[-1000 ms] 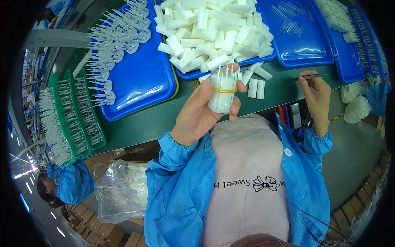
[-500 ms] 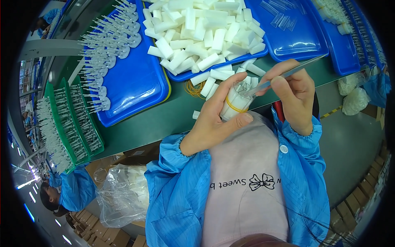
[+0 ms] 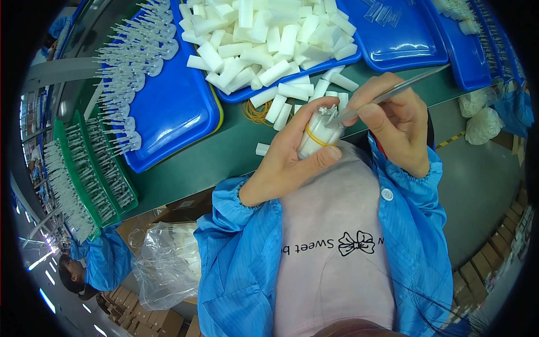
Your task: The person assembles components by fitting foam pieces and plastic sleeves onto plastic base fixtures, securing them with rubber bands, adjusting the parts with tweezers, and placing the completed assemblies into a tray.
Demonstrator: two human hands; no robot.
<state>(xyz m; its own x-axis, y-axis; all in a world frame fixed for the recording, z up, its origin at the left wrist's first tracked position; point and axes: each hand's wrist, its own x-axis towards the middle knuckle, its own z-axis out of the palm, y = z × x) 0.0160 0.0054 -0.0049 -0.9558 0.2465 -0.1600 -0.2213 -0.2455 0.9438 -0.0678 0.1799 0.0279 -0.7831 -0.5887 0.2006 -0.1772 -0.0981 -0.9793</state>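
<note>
My left hand (image 3: pixel 281 165) is wrapped round a small upright bundle of clear tubes (image 3: pixel 318 137) with white pieces inside, bound by a yellow rubber band. In my right hand (image 3: pixel 398 118) is a slim metal tool that looks like tweezers (image 3: pixel 415 80), pinched between thumb and fingers. Its lower end meets the bundle's top; the tip itself is hard to make out. Just beyond my hands, loose white foam-like cylinders (image 3: pixel 295 91) lie on the green table (image 3: pixel 174 185) beside tan rubber bands (image 3: pixel 255 114). More white cylinders (image 3: pixel 269 42) are heaped on a blue tray (image 3: pixel 337 63).
At the left, another blue tray (image 3: pixel 174 101) carries white stemmed parts (image 3: pixel 123 84), near green racks (image 3: pixel 84 163) of similar pieces. A third blue tray (image 3: pixel 401 53) at right holds clear tubes (image 3: pixel 384 14). A plastic bag (image 3: pixel 168 264) sits below the table; a person (image 3: pixel 109 258) in blue is beyond.
The tool's lower end has shifted slightly left and down at the bundle's top, where white now shows higher among the tubes. My left hand keeps its hold, and the whole view has shifted a little.
</note>
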